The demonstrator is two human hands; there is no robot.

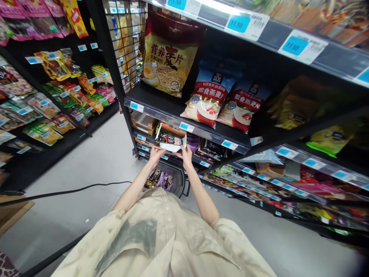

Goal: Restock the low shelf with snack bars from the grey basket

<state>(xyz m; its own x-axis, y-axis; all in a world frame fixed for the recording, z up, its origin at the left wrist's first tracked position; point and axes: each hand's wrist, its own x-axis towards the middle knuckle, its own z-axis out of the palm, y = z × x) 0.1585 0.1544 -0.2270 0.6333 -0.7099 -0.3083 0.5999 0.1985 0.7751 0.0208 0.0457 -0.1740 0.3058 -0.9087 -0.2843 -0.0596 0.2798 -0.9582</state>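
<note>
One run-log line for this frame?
left hand: holds display box | right hand: holds same box | box at shelf edge | basket below

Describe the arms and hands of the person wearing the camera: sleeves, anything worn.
Both forearms are bare. Loose beige sleeves are pushed up around the elbows, part of a beige shirt. No gloves, watch or rings can be made out on the left hand or right hand.

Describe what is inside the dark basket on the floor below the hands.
Purple and dark snack packets lie in the basket. The left hand and right hand hold a white display box above it, covering the basket's far side.
</note>
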